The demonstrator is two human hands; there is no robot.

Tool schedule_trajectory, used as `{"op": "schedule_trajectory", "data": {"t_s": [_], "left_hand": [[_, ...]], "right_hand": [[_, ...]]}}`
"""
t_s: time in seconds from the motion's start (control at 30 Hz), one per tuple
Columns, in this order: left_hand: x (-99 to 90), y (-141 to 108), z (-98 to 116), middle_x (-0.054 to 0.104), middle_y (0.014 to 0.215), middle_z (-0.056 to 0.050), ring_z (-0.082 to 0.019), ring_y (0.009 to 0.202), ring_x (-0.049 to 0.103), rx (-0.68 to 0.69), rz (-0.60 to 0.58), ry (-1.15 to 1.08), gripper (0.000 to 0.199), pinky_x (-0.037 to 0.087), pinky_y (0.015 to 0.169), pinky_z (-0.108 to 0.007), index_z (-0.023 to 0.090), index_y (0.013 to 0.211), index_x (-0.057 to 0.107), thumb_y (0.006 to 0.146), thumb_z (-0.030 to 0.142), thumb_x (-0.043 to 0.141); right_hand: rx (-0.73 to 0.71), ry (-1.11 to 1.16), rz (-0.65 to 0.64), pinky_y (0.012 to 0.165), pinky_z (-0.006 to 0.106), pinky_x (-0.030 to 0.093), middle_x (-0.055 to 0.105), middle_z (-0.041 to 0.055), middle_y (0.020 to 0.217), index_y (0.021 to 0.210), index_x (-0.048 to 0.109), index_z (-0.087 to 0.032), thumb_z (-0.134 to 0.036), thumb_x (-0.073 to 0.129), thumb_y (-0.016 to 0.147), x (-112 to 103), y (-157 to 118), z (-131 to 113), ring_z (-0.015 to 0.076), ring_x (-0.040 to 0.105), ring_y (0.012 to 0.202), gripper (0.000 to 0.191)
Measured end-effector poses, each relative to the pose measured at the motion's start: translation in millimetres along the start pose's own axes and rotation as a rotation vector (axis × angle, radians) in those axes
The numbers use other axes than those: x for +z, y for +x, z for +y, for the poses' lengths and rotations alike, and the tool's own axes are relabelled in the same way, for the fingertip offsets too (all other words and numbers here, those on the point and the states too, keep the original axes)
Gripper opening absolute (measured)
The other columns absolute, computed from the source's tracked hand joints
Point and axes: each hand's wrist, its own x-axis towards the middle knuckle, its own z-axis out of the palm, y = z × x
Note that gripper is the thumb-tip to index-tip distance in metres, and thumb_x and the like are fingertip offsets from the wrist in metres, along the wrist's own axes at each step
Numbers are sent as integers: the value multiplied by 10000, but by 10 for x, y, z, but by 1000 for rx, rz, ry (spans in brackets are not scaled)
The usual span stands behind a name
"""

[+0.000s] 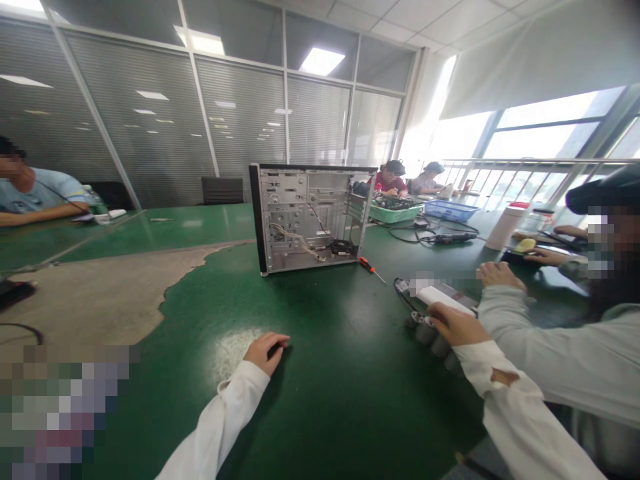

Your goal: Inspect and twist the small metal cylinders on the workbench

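While our left hand [267, 352] lies loosely curled on the scuffed green-topped table [340, 407], we cannot tell whether it grips anything, and our right hand [450, 325] rests half open against a white rectangular card [445, 300], just beside some grey cylinders [425, 333]. Ahead of us stands an open silver steel computer case [310, 220] with a black front edge and thin bundled wires [295, 240], its stamped markings too small to read, an orange-handled screwdriver [369, 265] lying just beside it
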Motion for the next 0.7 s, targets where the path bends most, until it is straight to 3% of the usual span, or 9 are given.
{"op": "schedule_trajectory", "data": {"t_s": [0.2, 0.43, 0.6, 0.7], "left_hand": [[58, -9, -71, 632, 775, -37, -149, 772, 560, -4, 8, 8, 259, 433, 734, -286, 153, 874, 585, 673, 117, 425], [96, -26, -102, 631, 770, -25, -143, 768, 557, -2, 26, -5, 252, 430, 727, -275, 167, 866, 584, 669, 112, 437], [89, -34, -56, 630, 768, -17, -141, 770, 554, -23, 59, -10, 242, 427, 734, -278, 177, 850, 587, 671, 107, 440], [85, -34, -40, 630, 760, -15, -140, 764, 554, -27, 60, -17, 241, 427, 735, -280, 179, 847, 588, 671, 106, 441]], "right_hand": [[38, 32, -74, 552, 315, 407, 597, 48, 658, 683, 527, -228, -331, 425, 691, 19, -16, 81, 208, 561, 607, 145], [21, -47, -65, 691, 364, 416, 590, 88, 924, 855, 554, -226, -440, 391, 715, 43, -240, 205, 246, 548, 833, 303], [117, -121, -182, 590, 372, 422, 599, 142, 843, 952, 519, -205, -513, 441, 653, 101, -526, 366, 266, 578, 705, 436], [127, -43, -149, 580, 345, 429, 603, 152, 811, 990, 471, -192, -471, 418, 685, 90, -622, 310, 246, 588, 676, 417]]}}
